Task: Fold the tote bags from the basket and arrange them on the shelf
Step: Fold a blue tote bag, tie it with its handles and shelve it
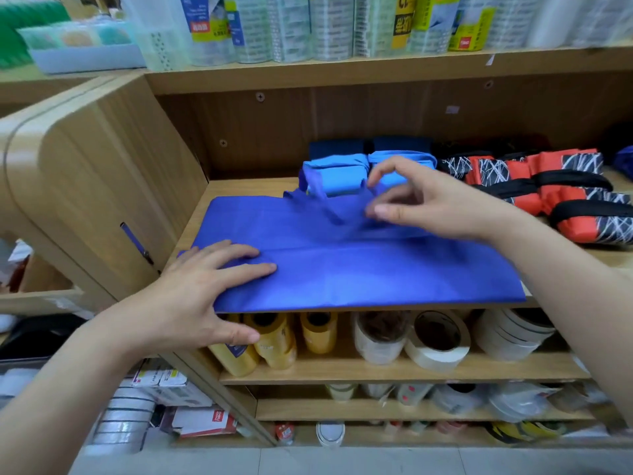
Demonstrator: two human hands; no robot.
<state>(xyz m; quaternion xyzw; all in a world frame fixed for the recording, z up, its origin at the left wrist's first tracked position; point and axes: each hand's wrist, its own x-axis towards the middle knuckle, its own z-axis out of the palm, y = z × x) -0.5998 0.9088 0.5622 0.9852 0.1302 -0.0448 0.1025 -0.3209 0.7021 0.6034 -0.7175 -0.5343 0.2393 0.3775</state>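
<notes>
Where the tote bag (342, 265) lies: spread flat on the shelf (246, 186), reaching its front edge, with the handles (323, 204) toward the back.
Left hand (205, 296): fingers straight, pressing the bag's left end down; it grips nothing.
Right hand (431, 207): over the handles, fingers loosely curved, nothing visibly pinched; blur limits certainty.
Material: judged thin, light and limp; takes creases and may slide on the wood.
Hold points: pin one end flat; pinch the handles or a corner and fold along a crease.
Neighbours: folded light-blue bags (337, 174) just behind; red-and-black bundles (548, 190) to the right.
</notes>
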